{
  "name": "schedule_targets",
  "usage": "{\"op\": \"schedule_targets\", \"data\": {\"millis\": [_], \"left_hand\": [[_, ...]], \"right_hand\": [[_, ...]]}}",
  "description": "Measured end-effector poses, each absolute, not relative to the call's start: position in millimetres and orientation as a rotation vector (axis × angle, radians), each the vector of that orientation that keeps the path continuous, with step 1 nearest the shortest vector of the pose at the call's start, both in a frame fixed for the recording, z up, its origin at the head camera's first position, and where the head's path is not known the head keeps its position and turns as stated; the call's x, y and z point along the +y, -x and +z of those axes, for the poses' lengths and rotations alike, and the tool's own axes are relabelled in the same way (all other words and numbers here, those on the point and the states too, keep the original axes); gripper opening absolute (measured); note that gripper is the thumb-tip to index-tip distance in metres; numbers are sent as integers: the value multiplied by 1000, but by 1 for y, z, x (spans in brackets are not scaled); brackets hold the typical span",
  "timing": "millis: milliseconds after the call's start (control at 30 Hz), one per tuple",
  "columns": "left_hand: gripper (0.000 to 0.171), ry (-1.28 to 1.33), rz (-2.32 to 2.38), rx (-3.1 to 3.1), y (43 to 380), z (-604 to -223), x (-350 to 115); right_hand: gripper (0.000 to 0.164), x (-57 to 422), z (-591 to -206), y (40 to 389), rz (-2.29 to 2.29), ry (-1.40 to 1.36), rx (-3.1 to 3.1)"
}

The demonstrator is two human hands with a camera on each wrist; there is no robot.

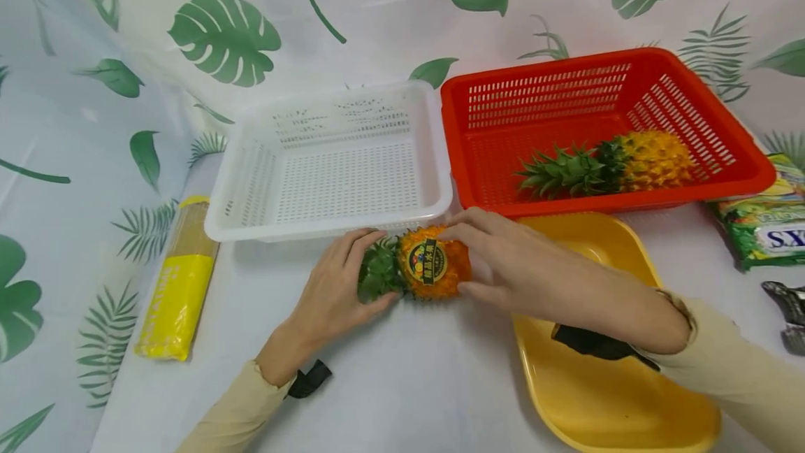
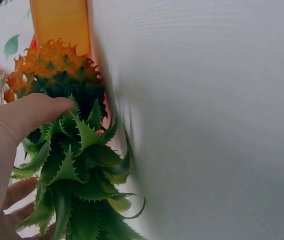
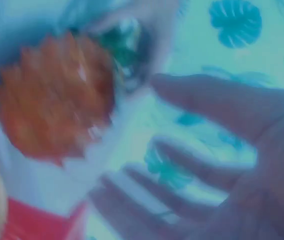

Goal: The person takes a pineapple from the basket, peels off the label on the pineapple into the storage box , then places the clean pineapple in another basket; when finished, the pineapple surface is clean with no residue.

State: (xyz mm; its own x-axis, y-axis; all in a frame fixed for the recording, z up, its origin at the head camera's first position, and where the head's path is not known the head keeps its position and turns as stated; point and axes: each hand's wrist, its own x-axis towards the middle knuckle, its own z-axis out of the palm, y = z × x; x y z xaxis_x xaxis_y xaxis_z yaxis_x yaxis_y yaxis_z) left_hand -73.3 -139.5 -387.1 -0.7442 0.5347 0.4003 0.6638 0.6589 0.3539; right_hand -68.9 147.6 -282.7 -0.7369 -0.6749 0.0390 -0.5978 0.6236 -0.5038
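A small pineapple (image 1: 435, 261) with a round dark label lies on the white table, its leafy crown (image 2: 77, 170) pointing left. My left hand (image 1: 336, 282) grips it by the crown; in the left wrist view the thumb lies across the base of the leaves and the fingers are behind them. At the fruit's other end, my right hand (image 1: 503, 257) has its fingers spread around the orange body. The blurred right wrist view shows those fingers (image 3: 197, 107) extended, apart from the fruit. A second pineapple (image 1: 654, 159) lies in the red basket (image 1: 528, 100).
Behind the hands stands a white perforated basket (image 1: 349, 180), beside the red one. A yellow tray (image 1: 604, 397) sits under the right forearm. A yellow pasta packet (image 1: 179, 292) lies left; a green snack bag (image 1: 764, 222) and a black object (image 1: 789, 306) lie right.
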Motion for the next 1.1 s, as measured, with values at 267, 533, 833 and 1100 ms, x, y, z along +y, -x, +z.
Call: {"op": "schedule_targets", "data": {"millis": [267,533,833,1100], "left_hand": [[87,1000,-726,-2588,76,-389,-142],[84,988,-739,-2609,77,-390,-140],[84,981,-734,-2608,77,-389,-140],[84,969,-719,-2621,76,-389,-141]], "right_hand": [[27,131,-258,107,-949,1407,2477],[30,114,-262,123,-502,1630,2297],[28,109,-268,124,-312,1579,2354],[25,105,-271,123,-246,1647,2398]]}}
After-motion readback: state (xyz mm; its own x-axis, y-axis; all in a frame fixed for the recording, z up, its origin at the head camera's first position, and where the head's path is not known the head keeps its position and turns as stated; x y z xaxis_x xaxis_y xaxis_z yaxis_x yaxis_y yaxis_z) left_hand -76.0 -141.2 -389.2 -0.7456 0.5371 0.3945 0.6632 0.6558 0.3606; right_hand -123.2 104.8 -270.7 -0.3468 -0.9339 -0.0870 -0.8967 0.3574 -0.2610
